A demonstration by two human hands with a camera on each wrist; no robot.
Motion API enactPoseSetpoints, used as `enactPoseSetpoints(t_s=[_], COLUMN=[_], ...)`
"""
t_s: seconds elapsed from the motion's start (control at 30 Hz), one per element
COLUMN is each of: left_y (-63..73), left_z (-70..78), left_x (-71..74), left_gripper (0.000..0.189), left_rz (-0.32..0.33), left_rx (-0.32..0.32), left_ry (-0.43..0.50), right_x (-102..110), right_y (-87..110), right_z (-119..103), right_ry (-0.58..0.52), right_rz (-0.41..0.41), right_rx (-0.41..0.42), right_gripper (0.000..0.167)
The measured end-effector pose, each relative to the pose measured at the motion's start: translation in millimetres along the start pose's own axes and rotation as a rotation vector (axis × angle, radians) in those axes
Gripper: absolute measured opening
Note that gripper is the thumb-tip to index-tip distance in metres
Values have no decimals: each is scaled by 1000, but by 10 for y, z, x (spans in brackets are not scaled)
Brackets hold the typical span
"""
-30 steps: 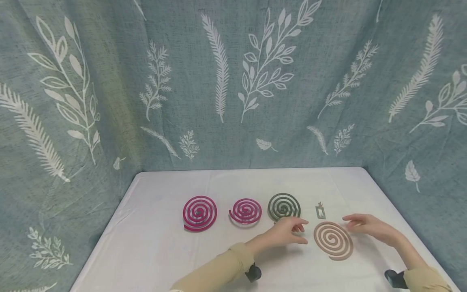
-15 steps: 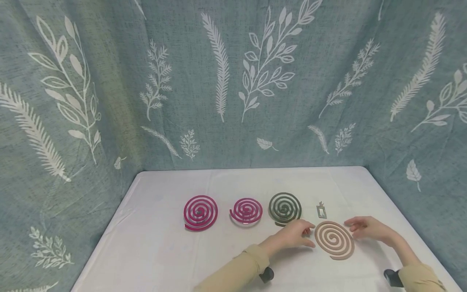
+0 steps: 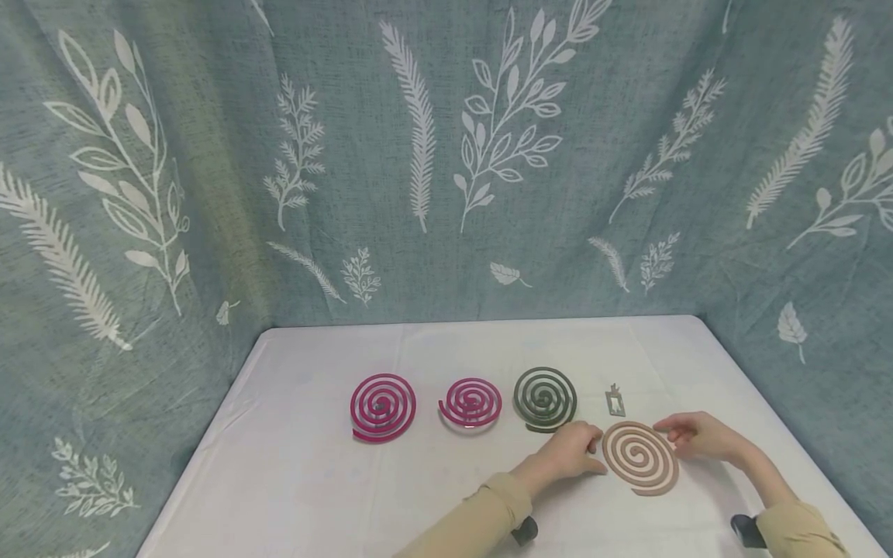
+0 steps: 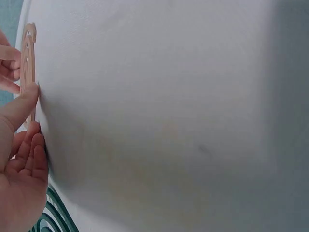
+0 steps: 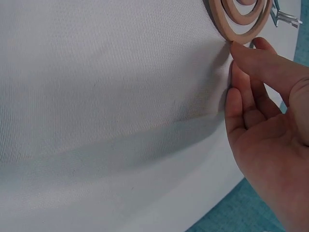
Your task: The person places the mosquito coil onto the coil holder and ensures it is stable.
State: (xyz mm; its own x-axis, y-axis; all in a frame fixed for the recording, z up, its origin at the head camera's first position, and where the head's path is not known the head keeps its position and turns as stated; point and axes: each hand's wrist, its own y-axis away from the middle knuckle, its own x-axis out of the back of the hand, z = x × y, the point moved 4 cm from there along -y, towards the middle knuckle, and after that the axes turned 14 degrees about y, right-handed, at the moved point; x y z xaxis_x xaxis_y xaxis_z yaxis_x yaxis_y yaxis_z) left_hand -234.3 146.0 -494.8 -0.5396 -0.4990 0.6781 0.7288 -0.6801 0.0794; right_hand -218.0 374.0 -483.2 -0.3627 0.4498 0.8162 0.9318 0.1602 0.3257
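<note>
A tan mosquito coil (image 3: pixel 639 459) lies flat on the white-covered table at the right, between my two hands. My left hand (image 3: pixel 568 453) is at its left edge, thumb and forefinger spread apart; in the left wrist view the thumb tip overlaps the coil (image 4: pixel 28 63). On the other side, my right hand (image 3: pixel 708 436) has thumb and forefinger at the coil's right rim, the thumb tip touching it in the right wrist view. Neither hand visibly lifts the coil. A small metal coil stand (image 3: pixel 615 402) lies just behind it.
Left of my hands, a dark green coil (image 3: pixel 545 399) and two magenta coils, one in the middle (image 3: pixel 470 402) and one further left (image 3: pixel 383 408), line up on the white table (image 3: pixel 314 496). A teal leaf-patterned curtain (image 3: pixel 446 271) stands behind and at both sides.
My left hand has moved right, from beside the green coil up to the tan coil's left edge. My right hand has come in slightly to its right rim. The coils stay put.
</note>
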Motion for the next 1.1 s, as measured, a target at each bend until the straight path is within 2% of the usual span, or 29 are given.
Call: enactPoseSetpoints(t_s=[0.23, 0.43, 0.5, 0.63, 0.83, 1.1], left_y=[-6, 1, 1, -2, -7, 9], left_z=[19, 41, 39, 29, 2, 10], left_x=[-42, -49, -49, -51, -66, -71], left_gripper=[48, 46, 47, 47, 46, 45], left_rz=[46, 62, 66, 75, 89, 109], left_rx=[60, 78, 83, 83, 81, 61], left_ry=[2, -7, -7, 4, 22, 61], right_x=[14, 6, -9, -52, -100, -140], right_y=[23, 28, 22, 12, -5, -22], right_z=[-23, -30, -42, -84, -145, -107], right_ry=[6, 8, 20, 36, 42, 0], right_rz=[-1, 16, 30, 67, 92, 62], right_rx=[36, 55, 38, -50, -145, -179], right_gripper=[41, 37, 36, 35, 41, 45])
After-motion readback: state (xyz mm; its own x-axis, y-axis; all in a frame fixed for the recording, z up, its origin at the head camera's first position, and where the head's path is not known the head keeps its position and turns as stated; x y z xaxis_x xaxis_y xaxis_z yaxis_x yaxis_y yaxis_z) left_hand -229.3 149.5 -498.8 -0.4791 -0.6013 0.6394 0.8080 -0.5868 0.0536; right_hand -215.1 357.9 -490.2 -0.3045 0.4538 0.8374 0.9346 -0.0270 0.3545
